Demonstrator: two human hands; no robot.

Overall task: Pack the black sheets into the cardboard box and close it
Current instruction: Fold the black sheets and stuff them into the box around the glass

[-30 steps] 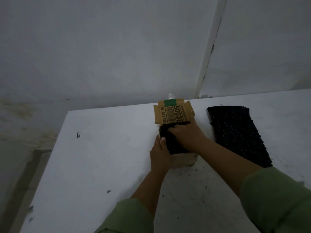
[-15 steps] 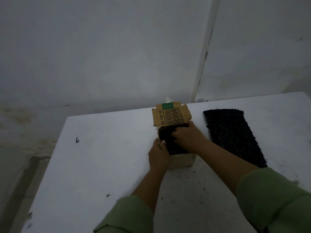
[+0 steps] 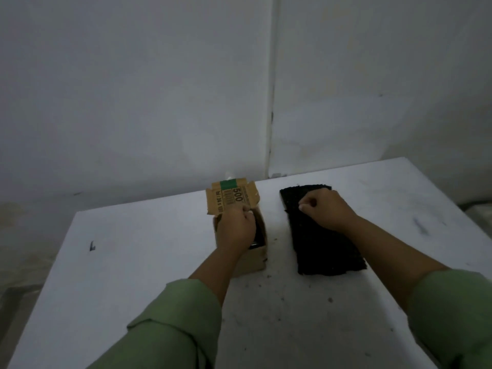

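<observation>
Black sheets (image 3: 323, 235) pinched by the right hand (image 3: 326, 209); left hand (image 3: 237, 227) grips the cardboard box (image 3: 253, 258) flap.

Your left hand (image 3: 236, 227) is reaching forward from its green sleeve (image 3: 175, 326), fingers curled and pinching near the table's far edge. Your right hand (image 3: 323, 209) is stretching out farther right, knuckles up, fingers bunched in a loose pinch, forearm bare below the cuff.
</observation>
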